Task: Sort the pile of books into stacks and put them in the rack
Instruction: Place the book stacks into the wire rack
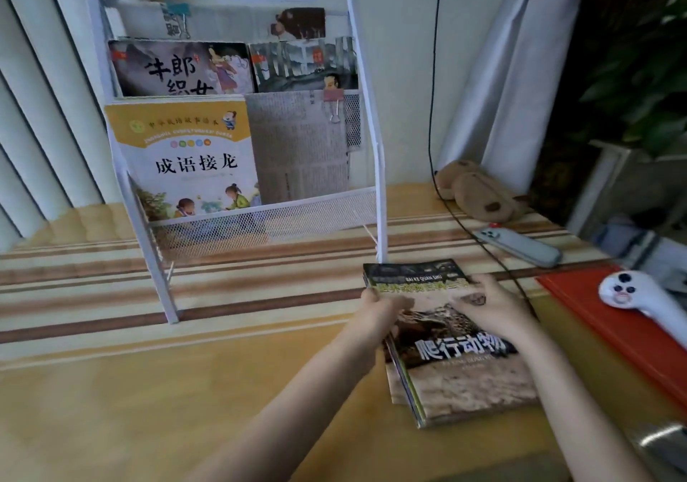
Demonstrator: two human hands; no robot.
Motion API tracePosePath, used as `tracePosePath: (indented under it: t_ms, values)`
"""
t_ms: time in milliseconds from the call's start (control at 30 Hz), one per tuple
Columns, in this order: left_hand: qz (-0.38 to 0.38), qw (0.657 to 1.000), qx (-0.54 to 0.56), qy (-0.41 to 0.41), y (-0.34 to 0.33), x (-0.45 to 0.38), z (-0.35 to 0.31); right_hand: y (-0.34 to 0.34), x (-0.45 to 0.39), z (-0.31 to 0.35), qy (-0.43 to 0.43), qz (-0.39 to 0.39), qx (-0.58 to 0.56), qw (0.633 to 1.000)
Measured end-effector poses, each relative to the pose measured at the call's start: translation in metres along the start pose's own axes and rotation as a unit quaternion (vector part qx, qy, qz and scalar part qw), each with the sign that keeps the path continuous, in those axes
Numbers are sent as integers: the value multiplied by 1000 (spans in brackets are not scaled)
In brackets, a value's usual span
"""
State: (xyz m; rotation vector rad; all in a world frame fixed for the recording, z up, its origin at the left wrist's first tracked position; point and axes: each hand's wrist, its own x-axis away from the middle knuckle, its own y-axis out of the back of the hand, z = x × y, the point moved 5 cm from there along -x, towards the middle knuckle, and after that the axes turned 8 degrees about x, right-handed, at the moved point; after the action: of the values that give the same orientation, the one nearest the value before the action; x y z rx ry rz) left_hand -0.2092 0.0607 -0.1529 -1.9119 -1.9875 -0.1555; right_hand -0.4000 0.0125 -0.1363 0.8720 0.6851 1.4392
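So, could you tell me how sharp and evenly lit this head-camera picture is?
Head view: soft throughout; wide-angle bends the white rack; the plant corner is dark; both hands on the book stack look slightly smeared.

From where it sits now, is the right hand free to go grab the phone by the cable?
Probably not yet. The right hand lies on the book stack, which the left hand grips too. The phone lies uncovered just beyond, beside the black cable.
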Motion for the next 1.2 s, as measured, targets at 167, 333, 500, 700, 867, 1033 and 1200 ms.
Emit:
tracePosePath:
  t_ms: [167,333,500,700,867,1033,1200]
  values:
    - [-58,982,153,94,11,-8,-16,-3,1,-13,-2,20,-136,991]
    - [-33,979,161,122,13,-20,-14,-2,6,-14,0,10,-204,979]
    - [18,989,84,120,4,-28,-13,-4,9,-14,7,24,-231,973]
    - [18,990,56,125,2,-27,-20,-2,10,-16,3,17,-243,970]
    - [-4,997,29,66,-6,-32,-9,-3,11,-16,11,16,-220,975]
    - [-48,994,67,76,-2,-29,-3,-3,14,-13,9,38,-187,982]
    - [-58,991,95,77,9,-31,1,-3,19,-8,1,46,-164,985]
